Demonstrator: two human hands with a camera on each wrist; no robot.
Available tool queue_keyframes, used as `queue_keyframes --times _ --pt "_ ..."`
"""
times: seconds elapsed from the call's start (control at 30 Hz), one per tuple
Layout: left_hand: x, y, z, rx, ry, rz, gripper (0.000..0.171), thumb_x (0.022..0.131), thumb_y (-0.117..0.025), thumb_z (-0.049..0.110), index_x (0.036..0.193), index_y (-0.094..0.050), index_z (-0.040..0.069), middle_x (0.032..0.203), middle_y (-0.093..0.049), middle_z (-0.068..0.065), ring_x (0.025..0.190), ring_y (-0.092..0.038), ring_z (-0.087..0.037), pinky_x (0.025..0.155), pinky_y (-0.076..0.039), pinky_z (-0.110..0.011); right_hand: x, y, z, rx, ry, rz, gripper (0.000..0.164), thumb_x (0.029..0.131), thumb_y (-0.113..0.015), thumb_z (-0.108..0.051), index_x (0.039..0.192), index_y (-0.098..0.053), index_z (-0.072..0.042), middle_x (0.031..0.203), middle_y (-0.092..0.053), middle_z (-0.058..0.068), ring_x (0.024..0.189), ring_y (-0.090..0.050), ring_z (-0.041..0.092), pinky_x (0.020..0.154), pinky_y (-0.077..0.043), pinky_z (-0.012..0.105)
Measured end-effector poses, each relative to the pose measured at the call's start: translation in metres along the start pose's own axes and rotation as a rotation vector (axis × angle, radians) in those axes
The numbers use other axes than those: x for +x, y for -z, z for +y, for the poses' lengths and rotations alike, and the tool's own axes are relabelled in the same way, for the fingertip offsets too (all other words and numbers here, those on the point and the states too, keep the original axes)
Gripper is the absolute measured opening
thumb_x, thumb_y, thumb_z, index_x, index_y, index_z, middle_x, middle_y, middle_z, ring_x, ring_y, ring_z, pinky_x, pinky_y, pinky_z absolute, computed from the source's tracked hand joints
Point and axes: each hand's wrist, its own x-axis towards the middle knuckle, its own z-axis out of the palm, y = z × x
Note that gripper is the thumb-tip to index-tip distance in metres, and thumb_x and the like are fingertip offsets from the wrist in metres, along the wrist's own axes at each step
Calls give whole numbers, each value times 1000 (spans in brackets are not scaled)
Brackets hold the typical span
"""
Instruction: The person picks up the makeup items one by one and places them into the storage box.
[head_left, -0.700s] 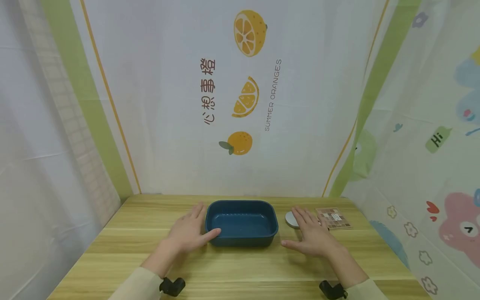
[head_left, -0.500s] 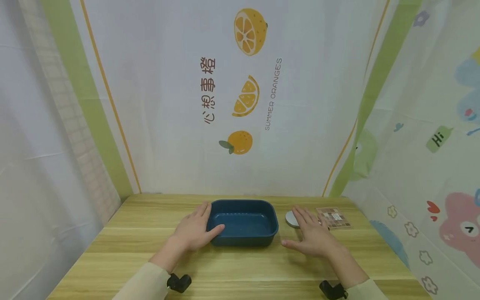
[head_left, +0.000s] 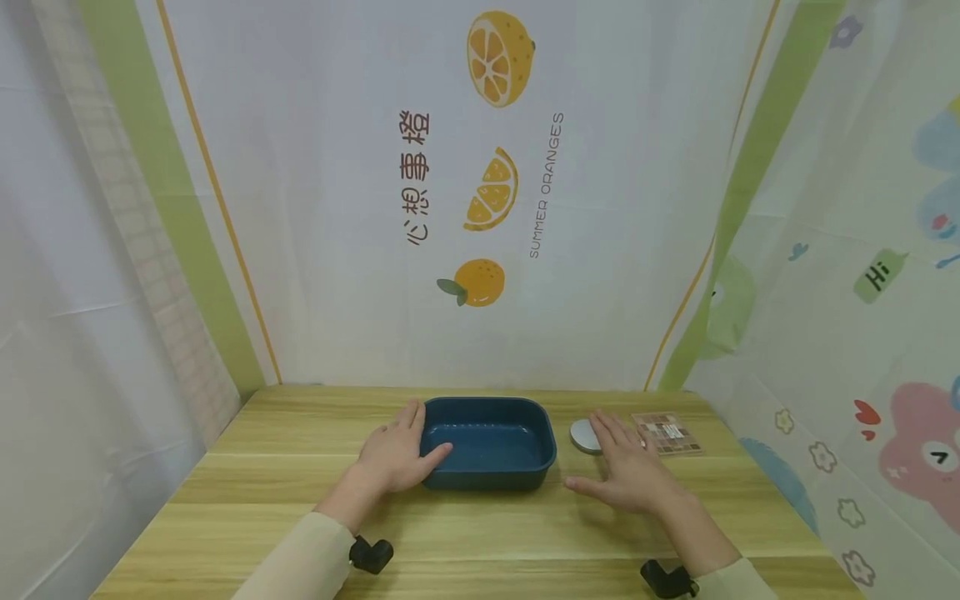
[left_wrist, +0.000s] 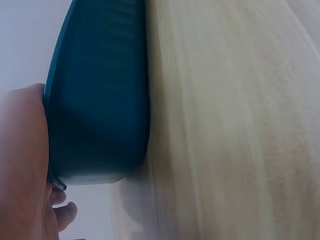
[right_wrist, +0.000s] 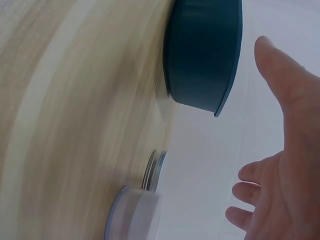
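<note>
A dark blue rectangular plastic basin [head_left: 487, 482] stands upright on the wooden table. My left hand [head_left: 393, 458] rests at its left end, fingers along the outside and the thumb over the near-left rim. In the left wrist view that hand [left_wrist: 22, 155] touches the basin rim [left_wrist: 52, 75]. To the right of the basin, my right hand [head_left: 626, 473] is spread, with its fingertips over or beside a flat round whitish case [head_left: 583, 435]; contact is unclear. Beyond those fingers lies a flat clear-covered square [head_left: 678, 435] patterned in brown tones. The right wrist view shows nothing gripped by this hand [right_wrist: 295, 135].
The pale wood tabletop [head_left: 480, 550] carries all these things. A white curtain [head_left: 337, 250] with orange prints hangs behind it, and patterned cloth [head_left: 825, 333] closes the right side. A black wrist mount [head_left: 371, 554] sits on each wrist.
My left hand has moved right, and its fingers have come against the basin's left side. The right hand stays nearly in place. The head view has tilted slightly.
</note>
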Motion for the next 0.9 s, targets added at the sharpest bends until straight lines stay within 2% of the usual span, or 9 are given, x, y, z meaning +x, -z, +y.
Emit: queue_keyframes --times 0.17,0.43,0.63,0.7,0.87,0.9 --pt "2 -4 -3 3 7 -18 97 108 -57 57 173 -21 -6 182 -20 -26 164 -35 -45 124 -38 -68 3 4 5 19 -44 28 114 95 -67 -77 169 -34 3 173 -38 28 158 -35 59 123 -20 84" --pt "3 -4 -2 -15 29 -38 99 106 -59 57 174 -19 -4 183 -19 -24 165 -34 -46 123 -37 -72 7 17 24 72 -139 136 85 109 -58 -61 161 -46 6 157 -54 35 145 -48 62 112 -33 86" --pt "1 -3 0 -32 38 -37 99 106 -60 56 173 -20 -5 183 -19 -24 165 -34 -46 122 -36 -73 2 24 35 96 -171 138 73 110 -62 -52 152 -56 7 142 -65 30 127 -64 51 104 -50 73" --pt "1 -3 0 -33 39 -36 99 106 -60 55 173 -20 -5 182 -19 -24 164 -34 -46 122 -36 -73 0 24 37 79 -171 119 72 109 -63 -51 150 -58 8 141 -66 29 125 -65 49 104 -50 73" --pt "1 -4 0 -24 45 -38 99 106 -59 55 173 -20 -5 182 -20 -24 165 -34 -45 122 -36 -73 -4 23 43 66 -139 76 68 106 -71 -43 149 -59 9 140 -68 28 126 -65 49 111 -38 81" --pt "1 -4 0 -23 47 -40 99 106 -59 55 173 -20 -4 182 -20 -23 165 -34 -45 123 -36 -73 -4 22 45 67 -129 70 69 105 -73 -41 149 -59 9 137 -70 27 125 -67 48 110 -40 80"
